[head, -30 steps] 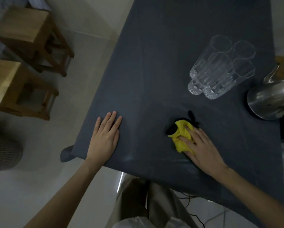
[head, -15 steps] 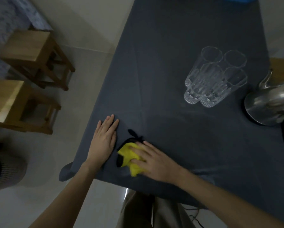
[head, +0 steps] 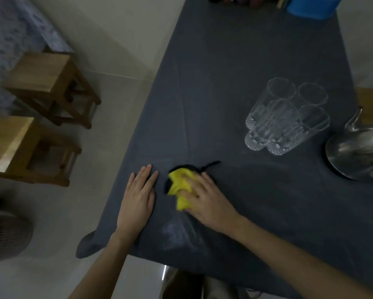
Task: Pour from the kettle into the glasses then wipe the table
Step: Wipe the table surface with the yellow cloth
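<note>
Yellow cloth (head: 179, 185), crumpled into a small wad with a black part and a thin black strand sticking out at its far side, lies on the near left part of the table (head: 235, 61). Its outline is a little blurred. The right hand (head: 206, 200) lies on top of it with the fingers stretched out flat and slightly spread. It presses the wad down onto the tabletop rather than curling round it, and the thumb lies against the cloth's near end.

Just to the left, apart from the cloth by a narrow strip of table, the left hand (head: 138, 199) rests palm down with its fingers straight and close together, holding nothing.

A dark grey-blue covering is spread over the table, with a corner hanging off at the near left. A faint pale smear shows on it between the right hand and the near edge.

Farther off to the right, four clear glasses (head: 287, 117) with cut-pattern bases stand upright in a tight cluster; whether they hold any liquid cannot be told. Beyond them, at the table's right edge, stands the shiny metal kettle (head: 358, 149), partly cut off by the frame.

Two wooden stools (head: 49, 83) stand on the pale floor to the left of the table, and a blue container (head: 311, 6) sits at the far end.
</note>
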### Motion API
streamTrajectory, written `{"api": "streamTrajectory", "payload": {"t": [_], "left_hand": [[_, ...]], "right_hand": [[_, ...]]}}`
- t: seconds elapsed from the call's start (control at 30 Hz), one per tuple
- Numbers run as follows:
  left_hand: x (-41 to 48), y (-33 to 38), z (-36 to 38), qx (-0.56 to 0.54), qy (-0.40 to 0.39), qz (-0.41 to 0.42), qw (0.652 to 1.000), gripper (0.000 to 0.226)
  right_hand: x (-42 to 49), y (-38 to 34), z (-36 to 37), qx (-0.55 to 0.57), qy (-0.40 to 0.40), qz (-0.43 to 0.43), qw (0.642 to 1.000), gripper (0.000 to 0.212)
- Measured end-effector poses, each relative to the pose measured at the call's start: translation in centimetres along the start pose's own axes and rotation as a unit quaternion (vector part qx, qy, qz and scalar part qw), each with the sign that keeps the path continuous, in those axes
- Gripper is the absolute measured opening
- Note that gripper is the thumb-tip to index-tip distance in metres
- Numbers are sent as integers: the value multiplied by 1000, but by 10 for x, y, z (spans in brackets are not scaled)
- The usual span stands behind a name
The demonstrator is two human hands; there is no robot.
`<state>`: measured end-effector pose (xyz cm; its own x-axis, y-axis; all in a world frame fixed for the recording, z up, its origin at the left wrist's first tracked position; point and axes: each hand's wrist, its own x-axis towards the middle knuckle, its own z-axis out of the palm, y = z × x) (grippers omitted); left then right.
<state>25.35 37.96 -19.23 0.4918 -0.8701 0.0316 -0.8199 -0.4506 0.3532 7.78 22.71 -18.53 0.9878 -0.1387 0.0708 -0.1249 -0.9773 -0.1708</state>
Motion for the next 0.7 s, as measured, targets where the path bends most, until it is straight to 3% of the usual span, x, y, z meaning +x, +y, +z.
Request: {"api": "streamTrajectory", "payload": {"t": [0.1, 0.17, 0.4, 0.5, 0.57, 0.7], "left_hand": [[-1, -6, 1, -3, 3, -6, 1000, 53], [-1, -7, -1, -16, 22, -41, 999, 50], [1, 1, -2, 21, 42, -83, 995, 48], [1, 0, -1, 28, 42, -84, 995, 49], [1, -1, 1, 29, 40, -80, 996, 49], [0, -4, 2, 34, 27, -68, 997, 50]], "right_hand": [[15, -17, 12, -1, -26, -146, 989, 38], [15, 0, 10, -10, -31, -154, 988, 38], [25, 64, -14, -18, -9, 109, 994, 42], [39, 54, -13, -8, 3, 140, 990, 43], [42, 43, -8, -9, 11, 76, 997, 41], [30, 10, 8, 17, -7, -146, 989, 35]]}}
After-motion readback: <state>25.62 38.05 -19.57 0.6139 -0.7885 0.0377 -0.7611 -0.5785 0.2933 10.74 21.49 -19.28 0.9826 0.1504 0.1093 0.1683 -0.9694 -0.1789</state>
